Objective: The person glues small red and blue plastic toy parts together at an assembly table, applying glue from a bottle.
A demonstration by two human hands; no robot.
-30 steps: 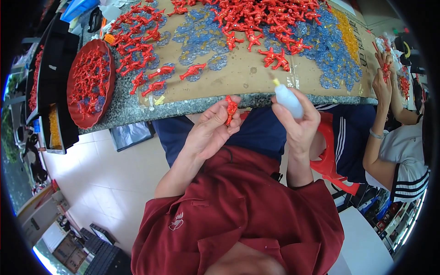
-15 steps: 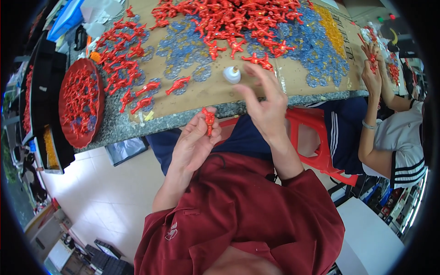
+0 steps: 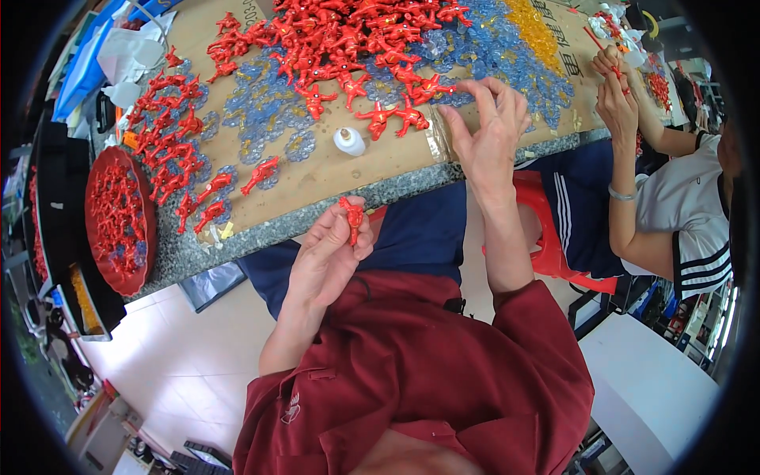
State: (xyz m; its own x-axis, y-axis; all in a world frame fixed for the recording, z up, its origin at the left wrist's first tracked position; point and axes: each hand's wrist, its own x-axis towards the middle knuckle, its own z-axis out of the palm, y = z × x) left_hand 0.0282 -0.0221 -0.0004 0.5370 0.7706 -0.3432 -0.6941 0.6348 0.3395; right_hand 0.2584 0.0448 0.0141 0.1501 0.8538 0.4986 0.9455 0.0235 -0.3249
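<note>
My left hand [image 3: 318,261] pinches a small red toy figure [image 3: 351,222] upright between thumb and fingers, just off the table's near edge. Raised over that same edge, my right hand [image 3: 492,138] is empty, its thumb and curved fingers apart. Its fingertips are close to another red figure [image 3: 430,89] at the near side of a big heap of red figures [image 3: 356,39]; whether they touch it I cannot tell. A small white bottle with a narrow tip [image 3: 348,142] stands on the cardboard between my hands. Clear bluish discs [image 3: 265,103] lie around the heap.
Rows of red figures [image 3: 162,131] on discs lie at the left, beside a red dish of figures [image 3: 119,214]. Yellow pieces [image 3: 538,36] are heaped at the far right. A co-worker's hands [image 3: 617,95] hold something red at right, near a red stool [image 3: 542,229].
My right hand has moved from beside the white bottle to the right and farther over the table. The left hand still holds its red figure. The whole view has shifted somewhat.
</note>
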